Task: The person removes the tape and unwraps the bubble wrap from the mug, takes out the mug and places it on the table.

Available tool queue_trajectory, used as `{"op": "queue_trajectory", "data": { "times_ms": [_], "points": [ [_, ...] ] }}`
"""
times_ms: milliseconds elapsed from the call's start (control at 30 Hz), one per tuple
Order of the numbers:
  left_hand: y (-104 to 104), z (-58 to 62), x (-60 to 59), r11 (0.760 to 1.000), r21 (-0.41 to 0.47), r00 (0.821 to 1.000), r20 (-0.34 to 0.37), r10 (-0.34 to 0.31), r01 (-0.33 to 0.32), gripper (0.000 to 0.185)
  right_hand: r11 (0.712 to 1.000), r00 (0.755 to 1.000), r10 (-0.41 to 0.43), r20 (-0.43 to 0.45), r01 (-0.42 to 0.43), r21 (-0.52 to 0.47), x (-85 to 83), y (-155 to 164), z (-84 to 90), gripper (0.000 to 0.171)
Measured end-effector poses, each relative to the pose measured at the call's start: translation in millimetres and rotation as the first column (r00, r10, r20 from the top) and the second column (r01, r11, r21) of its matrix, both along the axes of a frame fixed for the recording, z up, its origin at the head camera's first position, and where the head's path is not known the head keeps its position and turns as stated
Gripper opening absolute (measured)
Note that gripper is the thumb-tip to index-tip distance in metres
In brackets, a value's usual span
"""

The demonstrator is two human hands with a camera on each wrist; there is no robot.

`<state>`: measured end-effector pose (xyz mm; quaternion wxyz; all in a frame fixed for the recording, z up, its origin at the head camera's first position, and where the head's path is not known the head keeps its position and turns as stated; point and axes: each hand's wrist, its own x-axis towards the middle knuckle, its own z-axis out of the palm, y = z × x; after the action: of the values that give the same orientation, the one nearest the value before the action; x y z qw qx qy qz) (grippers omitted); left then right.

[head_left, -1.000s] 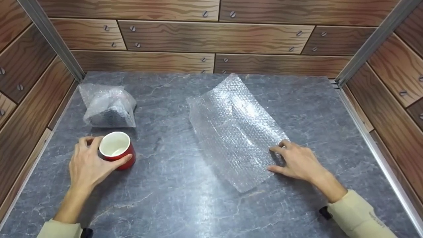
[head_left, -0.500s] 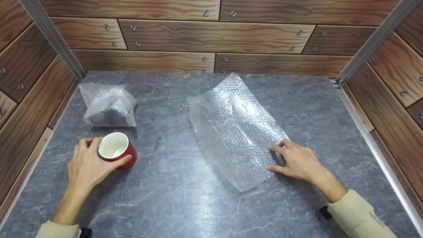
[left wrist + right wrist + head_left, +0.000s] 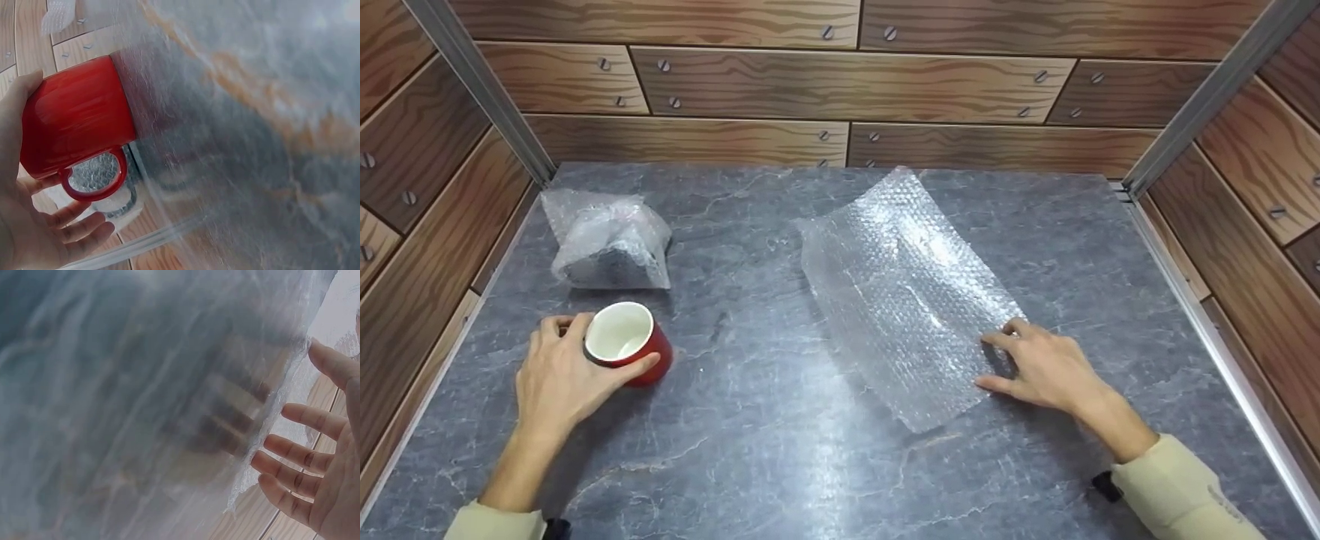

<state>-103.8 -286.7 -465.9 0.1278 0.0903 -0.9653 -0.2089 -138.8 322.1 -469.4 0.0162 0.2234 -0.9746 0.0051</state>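
Observation:
A red mug (image 3: 654, 363) with a white inside stands upright at the left, my left hand (image 3: 556, 367) gripping its sides between thumb and fingers. Its handle (image 3: 120, 174) shows in the left wrist view, with several fingers spread loosely below it. On the right, a flat sheet of clear bubble wrap (image 3: 907, 300) lies slanted across the table. My right hand (image 3: 1046, 367) touches its right edge with thumb and fingertips. In the right wrist view the fingers (image 3: 292, 453) are spread and fairly straight along the sheet's edge (image 3: 270, 405).
Behind the mug sits a bundle in bubble wrap (image 3: 611, 244), its contents hidden. The table (image 3: 750, 457) has a grey marbled top. Wood-patterned walls (image 3: 750, 82) rise on three sides, with metal posts (image 3: 1185, 97) at the back corners.
The bubble wrap sheet has slid slightly to the right along with my right hand. My left hand and the mug have stayed nearly in place.

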Motion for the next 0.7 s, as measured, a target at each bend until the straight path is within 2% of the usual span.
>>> {"op": "queue_trajectory", "data": {
  "times_ms": [700],
  "points": [
    [1,-0.3,-0.9,1.000,0.014,1.000,0.028,0.015,-0.015,0.103,0.997,0.998,-0.069,0.009,0.069,-0.026,6.5,22,-0.3,0.079]
  ]
}}
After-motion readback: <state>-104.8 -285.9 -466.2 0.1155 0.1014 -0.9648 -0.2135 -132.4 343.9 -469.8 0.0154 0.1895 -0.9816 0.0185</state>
